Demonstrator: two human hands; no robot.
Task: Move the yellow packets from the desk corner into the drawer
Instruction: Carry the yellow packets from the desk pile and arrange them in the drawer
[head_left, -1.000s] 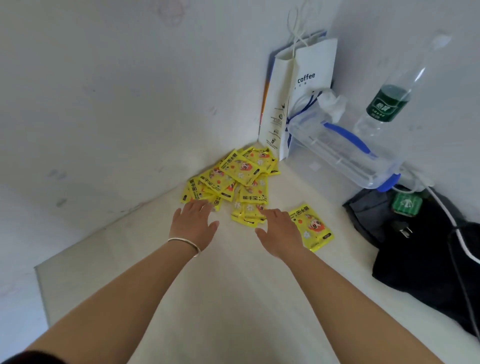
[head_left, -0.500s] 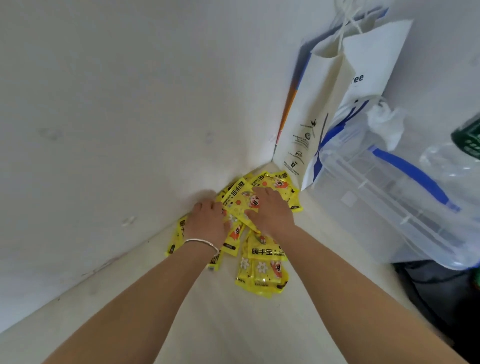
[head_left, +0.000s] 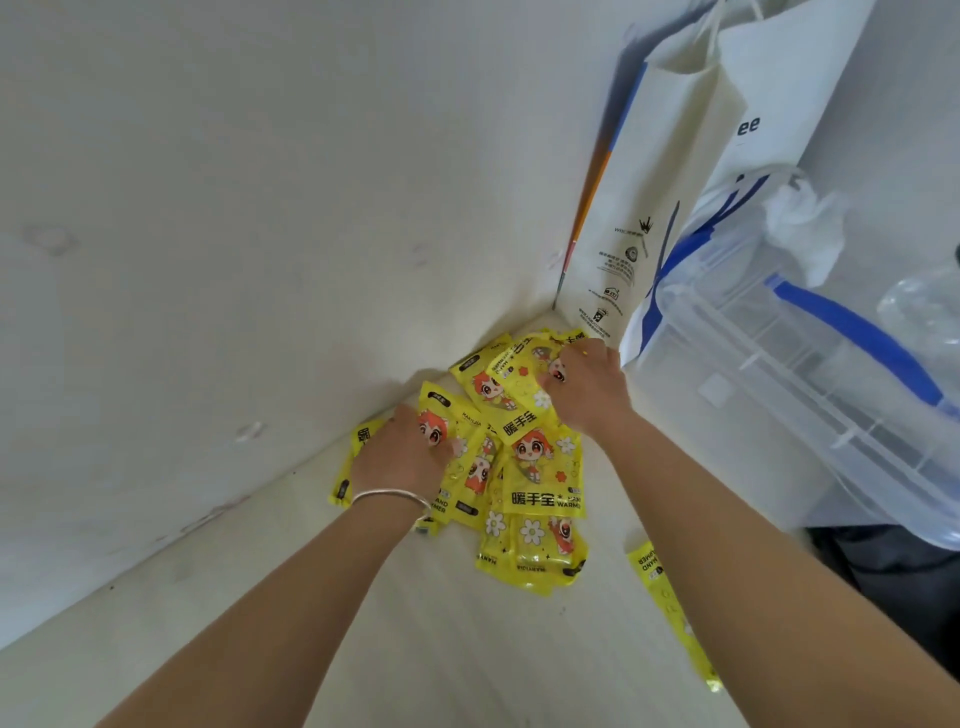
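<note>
Pile of yellow hand-warmer packets (head_left: 540, 470) under the fingers: left hand (head_left: 399, 458) curled gripping the pile's left side, right hand (head_left: 587, 391) clutching its far packets.

Upright in the corner against the white wall (head_left: 208, 208), a white paper shopping bag (head_left: 675, 182), blue lettering, orange-and-blue stripe down one edge. Just beside it on the right, a clear plastic storage box (head_left: 779, 395) with a blue handle (head_left: 857, 332). Above that, a crumpled white wad (head_left: 805, 228), tissue or plastic, hard to tell. Far right edge, a clear plastic bottle (head_left: 924, 312). Below the box, dark fabric (head_left: 893, 561).
</note>
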